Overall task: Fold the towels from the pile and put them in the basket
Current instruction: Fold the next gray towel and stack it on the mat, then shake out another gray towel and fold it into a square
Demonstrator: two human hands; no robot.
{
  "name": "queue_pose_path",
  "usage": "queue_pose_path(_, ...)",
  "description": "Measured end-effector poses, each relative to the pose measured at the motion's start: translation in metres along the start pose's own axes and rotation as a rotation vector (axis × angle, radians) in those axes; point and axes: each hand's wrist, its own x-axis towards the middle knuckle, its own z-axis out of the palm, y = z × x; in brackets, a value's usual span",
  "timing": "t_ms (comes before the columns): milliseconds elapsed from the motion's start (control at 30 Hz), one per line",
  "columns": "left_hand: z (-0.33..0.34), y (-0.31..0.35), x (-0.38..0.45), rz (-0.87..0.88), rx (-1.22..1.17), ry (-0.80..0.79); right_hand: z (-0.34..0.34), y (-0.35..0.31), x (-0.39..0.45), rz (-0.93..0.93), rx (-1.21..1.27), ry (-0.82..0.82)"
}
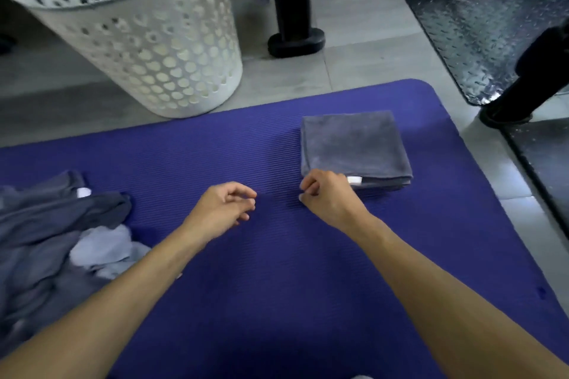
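Observation:
A grey towel (354,144), folded into a thick square, lies on the purple mat (261,271) right of centre. My right hand (328,195) sits at its near left corner with loosely curled fingers that touch the edge; I see no grip on the cloth. My left hand (226,204) hovers over the bare mat to the left, fingers loosely curled, holding nothing. A pile of unfolded grey and pale towels (52,243) lies at the mat's left edge. The white perforated basket (160,49) stands on the floor beyond the mat, upper left.
Black gym-equipment feet (295,40) stand on the grey tiled floor behind the mat. A diamond-plate metal sheet (480,18) and another black foot (517,101) lie at the right.

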Motion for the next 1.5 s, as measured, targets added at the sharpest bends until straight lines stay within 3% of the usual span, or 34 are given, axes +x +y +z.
queue_pose_path(167,-0.076,-0.054,-0.064,-0.061,0.011,0.098,0.035,-0.102,-0.019,-0.173,-0.112,-0.232)
queue_pose_path(333,-0.14,-0.124,-0.117,-0.162,-0.165,0.326,0.082,-0.179,-0.042,-0.229,-0.12,-0.351)
queue_pose_path(433,-0.171,-0.167,-0.132,-0.167,-0.113,0.405,0.11,-0.204,-0.054,-0.191,-0.118,-0.349)
queue_pose_path(567,-0.202,-0.222,-0.139,-0.094,0.214,0.469,0.148,-0.229,-0.07,-0.141,-0.105,-0.335)
queue_pose_path(700,-0.226,-0.252,-0.115,-0.044,0.181,0.586,0.184,-0.247,-0.078,-0.101,-0.054,-0.313)
queue_pose_path(933,-0.272,-0.278,-0.076,-0.05,0.318,0.581,0.235,-0.27,-0.069,-0.058,0.003,-0.285)
queue_pose_path(1133,-0.326,-0.297,-0.071,0.095,0.339,0.66,0.263,-0.31,-0.044,-0.057,0.085,-0.247)
queue_pose_path(1267,-0.356,-0.323,-0.07,-0.105,0.444,0.787,0.285,-0.33,-0.035,-0.084,0.144,-0.262)
queue_pose_path(1367,-0.38,-0.33,-0.066,-0.212,0.313,0.724,0.299,-0.335,-0.034,-0.094,0.157,-0.273)
queue_pose_path(1500,-0.402,-0.327,-0.064,-0.208,0.138,0.705,0.304,-0.333,-0.039,-0.077,0.154,-0.279)
